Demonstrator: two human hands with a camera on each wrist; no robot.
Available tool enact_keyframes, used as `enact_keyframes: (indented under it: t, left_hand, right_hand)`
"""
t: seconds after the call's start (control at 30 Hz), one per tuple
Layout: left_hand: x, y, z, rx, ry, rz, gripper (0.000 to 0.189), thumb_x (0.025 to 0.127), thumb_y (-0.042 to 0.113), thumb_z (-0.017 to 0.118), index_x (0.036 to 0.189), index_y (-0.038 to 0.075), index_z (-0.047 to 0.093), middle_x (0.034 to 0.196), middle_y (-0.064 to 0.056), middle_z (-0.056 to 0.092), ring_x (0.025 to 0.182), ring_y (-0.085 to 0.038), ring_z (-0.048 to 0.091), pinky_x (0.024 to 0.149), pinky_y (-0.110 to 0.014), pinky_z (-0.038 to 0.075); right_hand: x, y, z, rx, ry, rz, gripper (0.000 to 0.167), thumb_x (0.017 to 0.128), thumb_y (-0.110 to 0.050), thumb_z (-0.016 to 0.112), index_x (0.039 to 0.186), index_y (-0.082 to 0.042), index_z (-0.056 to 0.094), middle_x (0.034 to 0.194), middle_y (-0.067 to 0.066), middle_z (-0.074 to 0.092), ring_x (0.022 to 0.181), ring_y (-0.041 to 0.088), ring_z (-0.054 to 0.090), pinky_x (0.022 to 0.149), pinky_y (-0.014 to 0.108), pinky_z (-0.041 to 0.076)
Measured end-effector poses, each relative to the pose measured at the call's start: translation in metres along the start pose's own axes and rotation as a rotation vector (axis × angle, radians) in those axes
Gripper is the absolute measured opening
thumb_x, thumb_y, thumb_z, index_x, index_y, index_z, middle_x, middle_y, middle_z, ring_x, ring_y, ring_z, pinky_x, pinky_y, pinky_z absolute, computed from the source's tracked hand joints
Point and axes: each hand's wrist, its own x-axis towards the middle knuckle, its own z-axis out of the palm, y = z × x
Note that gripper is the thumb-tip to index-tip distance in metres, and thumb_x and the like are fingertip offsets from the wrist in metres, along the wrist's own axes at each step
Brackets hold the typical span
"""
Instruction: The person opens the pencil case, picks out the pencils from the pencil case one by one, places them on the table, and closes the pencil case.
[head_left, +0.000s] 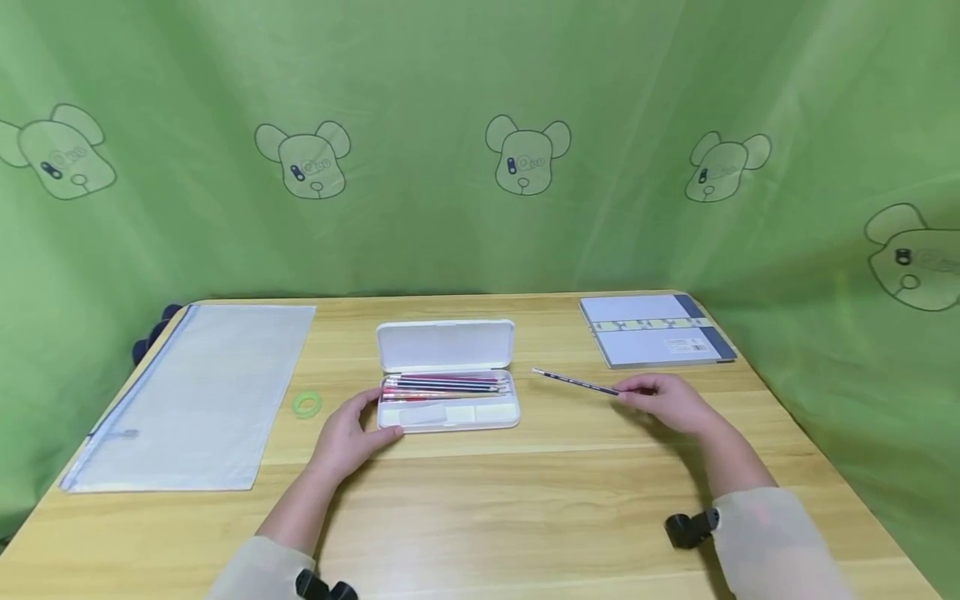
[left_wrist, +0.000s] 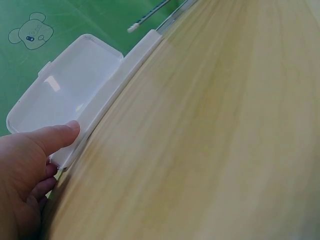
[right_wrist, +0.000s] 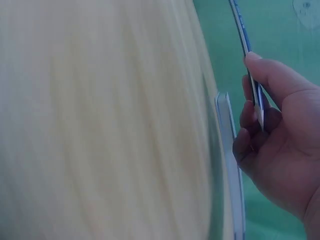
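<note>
A white pencil case (head_left: 491,413) lies with its lid (head_left: 446,346) raised at the middle of the table. Several pencils (head_left: 442,384), dark, red and pink, fill its rear part. My left hand (head_left: 352,437) holds the case by its left end, thumb on the front corner. In the left wrist view the thumb (left_wrist: 62,136) presses on the white front edge. Right of the case, my right hand (head_left: 667,402) pinches a dark blue patterned pencil (head_left: 573,382) above the table. Its white end points toward the case; in the right wrist view the sharpened tip (right_wrist: 260,117) lies toward the palm.
A translucent zip pouch (head_left: 195,396) lies flat on the left of the table. Between it and the case is a green ring (head_left: 297,411), like a tape roll. At the back right rests a lavender notebook (head_left: 637,310). A green curtain (head_left: 420,242) hangs behind the table.
</note>
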Motion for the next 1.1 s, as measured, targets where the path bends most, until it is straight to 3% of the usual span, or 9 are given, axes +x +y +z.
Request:
enact_keyframes:
  t: [0.1, 0.4, 0.9, 1.1]
  left_hand:
    - [-0.001, -0.001, -0.001, 0.000, 0.001, -0.002, 0.075, 0.081, 0.031, 0.079, 0.142, 0.003, 0.048, 0.148, -0.019, 0.048, 0.141, -0.039, 0.039, 0.119, -0.053, 0.029]
    - [-0.002, -0.001, 0.000, 0.001, 0.002, -0.007, 0.074, 0.080, 0.030, 0.079, 0.142, 0.003, 0.048, 0.147, -0.020, 0.048, 0.141, -0.039, 0.039, 0.119, -0.053, 0.030]
    - [0.000, -0.001, 0.001, 0.001, 0.001, -0.009, 0.074, 0.080, 0.031, 0.079, 0.142, 0.003, 0.048, 0.147, -0.020, 0.048, 0.141, -0.039, 0.039, 0.119, -0.053, 0.029]
    - [0.000, -0.001, 0.001, -0.006, 0.000, -0.008, 0.074, 0.080, 0.030, 0.080, 0.142, 0.003, 0.048, 0.147, -0.020, 0.048, 0.141, -0.039, 0.039, 0.119, -0.053, 0.029]
  right_hand:
    - [0.002, 0.010, -0.003, -0.034, 0.007, 0.025, 0.036, 0.093, -0.035, 0.065, 0.116, -0.007, 0.070, 0.112, 0.013, 0.069, 0.095, 0.017, 0.058, 0.080, 0.028, 0.047]
    - [0.007, 0.022, -0.005, -0.071, -0.010, 0.052, 0.035, 0.094, -0.033, 0.065, 0.115, -0.006, 0.071, 0.118, 0.020, 0.068, 0.115, 0.040, 0.058, 0.099, 0.056, 0.045]
    - [0.014, 0.033, -0.004, -0.111, 0.008, 0.068, 0.031, 0.093, -0.029, 0.066, 0.113, -0.006, 0.071, 0.117, 0.021, 0.067, 0.114, 0.042, 0.057, 0.098, 0.059, 0.045]
    - [0.015, 0.035, -0.003, -0.102, 0.015, 0.070, 0.038, 0.092, -0.032, 0.067, 0.118, -0.005, 0.069, 0.118, 0.021, 0.067, 0.114, 0.041, 0.057, 0.099, 0.057, 0.045]
